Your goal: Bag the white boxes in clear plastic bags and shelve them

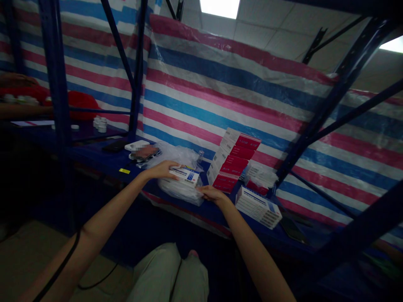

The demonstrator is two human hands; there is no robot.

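Box (pixel 191 176) pinched in L hand (pixel 163 169), over plastic bag (pixel 176 191) on blue table (pixel 108 162); R hand (pixel 214 194) at bag's right edge, can't tell if pinching. Red stack (pixel 235 164) to R, far; white stack (pixel 256 207) farther R, nearer.

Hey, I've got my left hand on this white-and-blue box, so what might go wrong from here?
The tall stack of red-and-white boxes stands close to the right hand, so a bump might topple it. The crumpled plastic bag by the white-and-blue box lies near the front edge of the blue table, so it might slip off.
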